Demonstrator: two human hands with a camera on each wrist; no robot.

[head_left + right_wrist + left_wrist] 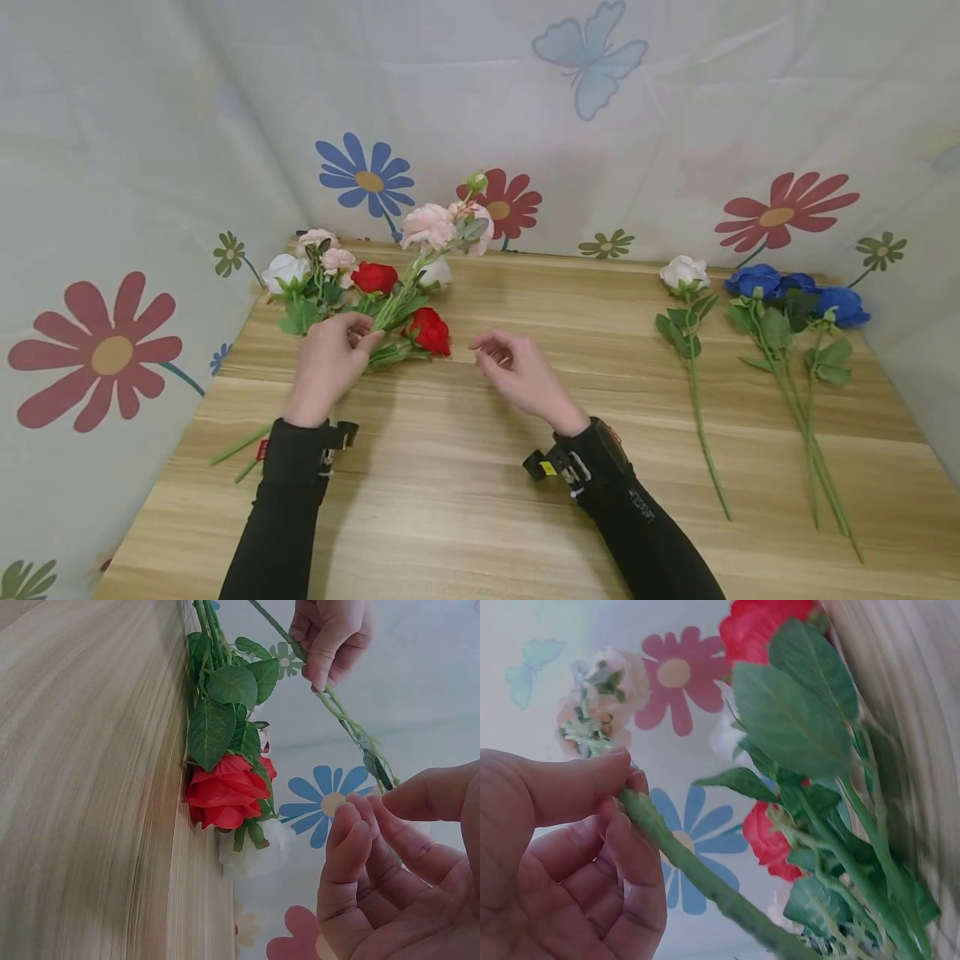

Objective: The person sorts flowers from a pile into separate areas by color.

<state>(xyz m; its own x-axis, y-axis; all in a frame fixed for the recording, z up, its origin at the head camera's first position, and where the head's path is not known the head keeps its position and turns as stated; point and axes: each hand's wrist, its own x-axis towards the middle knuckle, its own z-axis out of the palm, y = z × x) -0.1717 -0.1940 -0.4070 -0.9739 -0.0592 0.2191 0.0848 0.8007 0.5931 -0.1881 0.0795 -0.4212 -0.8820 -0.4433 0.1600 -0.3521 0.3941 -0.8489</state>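
Note:
My left hand (332, 360) pinches the green stem (724, 896) of a pink artificial flower spray (429, 227) between thumb and fingers. The spray slants up to the right, its blooms and a small bud at the far end, above the flowers on the table. Just right of these, my right hand (521, 375) hovers with loosely bent fingers and nothing in them. Below the held spray lie two red roses (431, 331), a white rose (285, 273) and more pink blooms (337, 261). In the right wrist view, one red rose (229, 791) lies close to the tabletop.
On the right of the wooden table (480, 500) lie a single white rose (684, 273) and several blue roses (757, 281), stems toward me. Stem ends (240, 446) stick out beside my left wrist. A flower-printed cloth (600, 167) hangs behind and at the sides.

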